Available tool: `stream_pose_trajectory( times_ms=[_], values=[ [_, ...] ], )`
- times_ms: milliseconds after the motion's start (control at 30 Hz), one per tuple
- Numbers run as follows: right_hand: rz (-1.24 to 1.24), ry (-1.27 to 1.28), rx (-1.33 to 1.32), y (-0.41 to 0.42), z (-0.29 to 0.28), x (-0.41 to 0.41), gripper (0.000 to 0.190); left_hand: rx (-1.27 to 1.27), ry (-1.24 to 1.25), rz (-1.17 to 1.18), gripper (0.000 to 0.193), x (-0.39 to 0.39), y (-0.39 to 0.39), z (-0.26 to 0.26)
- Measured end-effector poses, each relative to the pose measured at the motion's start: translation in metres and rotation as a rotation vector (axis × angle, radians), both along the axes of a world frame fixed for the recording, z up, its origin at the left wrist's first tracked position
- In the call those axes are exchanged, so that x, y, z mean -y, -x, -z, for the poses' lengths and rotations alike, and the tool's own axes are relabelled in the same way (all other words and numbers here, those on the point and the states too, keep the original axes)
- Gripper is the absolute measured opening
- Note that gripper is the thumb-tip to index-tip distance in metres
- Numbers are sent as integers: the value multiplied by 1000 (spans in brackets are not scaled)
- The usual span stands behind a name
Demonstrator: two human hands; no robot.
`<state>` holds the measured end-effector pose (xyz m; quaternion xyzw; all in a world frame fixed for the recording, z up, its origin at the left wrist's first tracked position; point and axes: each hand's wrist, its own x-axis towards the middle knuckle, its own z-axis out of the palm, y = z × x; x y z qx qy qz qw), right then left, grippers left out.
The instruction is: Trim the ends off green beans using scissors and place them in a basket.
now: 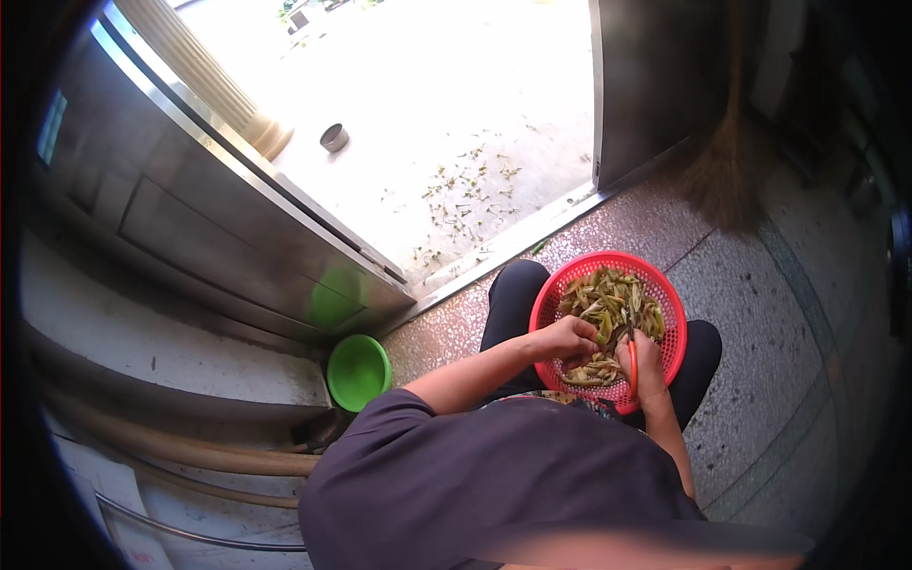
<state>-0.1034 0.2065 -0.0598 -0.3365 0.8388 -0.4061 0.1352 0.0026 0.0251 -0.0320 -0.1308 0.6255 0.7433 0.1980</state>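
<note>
A round red plastic basket [679,285] with a perforated wall rests on my lap. Inside lies a heap of slender yellow-green and brownish plant pieces [595,296], perhaps buds or pods. Over its left side, my left hand [572,340] pinches a small green piece [603,339] between thumb and fingers. My right hand [647,360], at the right side of the basket, grips scissors [633,365] with orange handles. Their dark blades point away from me, over the heap. Whether the blades are apart is too small to tell.
Beyond the door sill [527,222], many plant scraps [463,199] and a metal bowl [334,137] lie on bright ground. A green plastic basin [360,373] stands by the metal door [235,235] at left. A broom [727,174] leans at the right.
</note>
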Motion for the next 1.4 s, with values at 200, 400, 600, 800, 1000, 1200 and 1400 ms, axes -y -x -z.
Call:
stream_pose_trajectory(
  times_ms=[200, 400, 600, 800, 1000, 1200, 1400],
  values=[
    [-123, -61, -10, -5, -18, -2, 15, -36, 9, -347, 21, 7, 4, -17],
    [-177, -319, -109, -24, -32, 3, 23, -16, -129, -426, 12, 1, 14, -10],
    [-155, -350, -236, -29, -28, 4, 22, 30, 83, -333, 12, -11, 13, -12],
    [-167, -302, -51, -33, -29, 5, 19, 84, 219, -268, 11, -3, 16, -15],
    [-132, -247, 14, -31, -18, 9, 16, 63, 420, -133, 14, 0, 18, -15],
    [-117, -63, 37, -19, -2, 5, 14, 97, 426, -186, 16, 5, 20, -15],
    [-154, -335, -192, -24, -26, 7, 16, -260, 896, -353, 17, 10, 19, 1]
  ],
)
